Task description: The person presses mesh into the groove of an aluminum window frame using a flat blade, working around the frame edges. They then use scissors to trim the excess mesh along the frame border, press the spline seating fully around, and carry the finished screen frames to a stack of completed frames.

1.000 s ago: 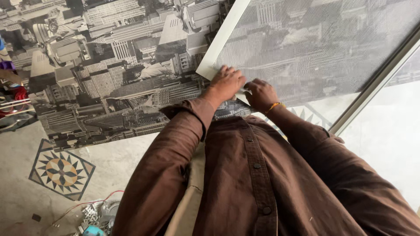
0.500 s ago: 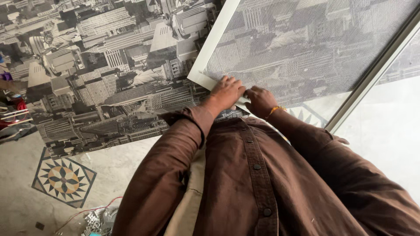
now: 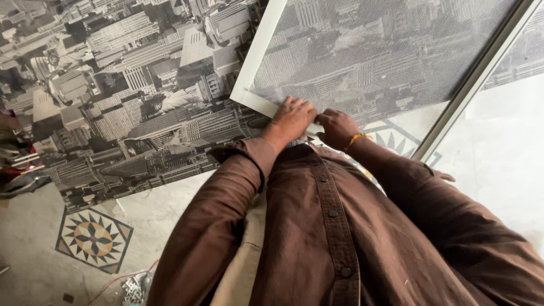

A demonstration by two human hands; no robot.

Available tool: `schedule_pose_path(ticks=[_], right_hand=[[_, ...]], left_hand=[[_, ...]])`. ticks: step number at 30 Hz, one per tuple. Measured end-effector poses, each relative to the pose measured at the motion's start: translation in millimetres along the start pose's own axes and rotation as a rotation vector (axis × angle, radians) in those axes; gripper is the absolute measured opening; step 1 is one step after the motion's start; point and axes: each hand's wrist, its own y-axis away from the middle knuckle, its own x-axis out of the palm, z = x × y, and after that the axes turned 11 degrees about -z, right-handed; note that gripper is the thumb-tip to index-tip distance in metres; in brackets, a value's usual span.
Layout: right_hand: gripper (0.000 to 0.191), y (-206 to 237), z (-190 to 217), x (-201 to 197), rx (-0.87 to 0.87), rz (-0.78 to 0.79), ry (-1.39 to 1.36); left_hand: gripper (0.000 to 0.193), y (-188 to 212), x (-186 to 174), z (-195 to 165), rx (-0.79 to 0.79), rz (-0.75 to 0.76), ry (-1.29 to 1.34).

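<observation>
A: Now, where are the hands lying?

B: Left hand point(image 3: 292, 118) is pressing flat, fingers spread, on the white frame point(image 3: 256, 62) of a mesh screen panel point(image 3: 374, 51), at its lower rail beside the corner. Right hand point(image 3: 337, 127) is lying just beside it, fingers curled on the same rail; whether it is pinching anything, I cannot tell.

A: Panel orientation?

B: Its side rail is running up and to the right from the corner; a second pale rail point(image 3: 476, 79) is slanting along the right. The panel is lying over a black-and-white cityscape print sheet point(image 3: 130, 113).

A: Edges, free room?

B: The print's lower edge is meeting bare grey floor point(image 3: 34, 226), where a star-patterned tile point(image 3: 93, 238) is sitting. Open floor is showing bottom left; a pale surface point(image 3: 504, 147) is lying to the right.
</observation>
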Motion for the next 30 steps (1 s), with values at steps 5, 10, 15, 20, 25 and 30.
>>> schedule_pose_path(ticks=[5, 10, 15, 20, 25, 30], right_hand=[[0.017, 13, -4, 1, 0.191, 0.025, 0.008], [0.024, -17, -10, 7, 0.3, 0.121, -0.132], [0.021, -26, 1, 9, 0.211, 0.028, -0.055], [0.02, 10, 0, 3, 0.143, -0.075, -0.016], [0.019, 4, -11, 9, 0.255, 0.088, 0.052], [0.02, -12, -26, 0, 0.39, 0.277, -0.101]], left_hand=[[0.03, -3, 27, -10, 0.036, -0.142, 0.08], [0.048, -13, -3, 11, 0.014, 0.048, 0.089], [0.043, -16, -18, 25, -0.049, 0.167, 0.057], [0.027, -12, 11, 10, 0.063, -0.034, -0.075], [0.047, -15, 9, -9, -0.047, 0.105, 0.104], [0.08, -23, -5, -10, -0.07, 0.27, 0.072]])
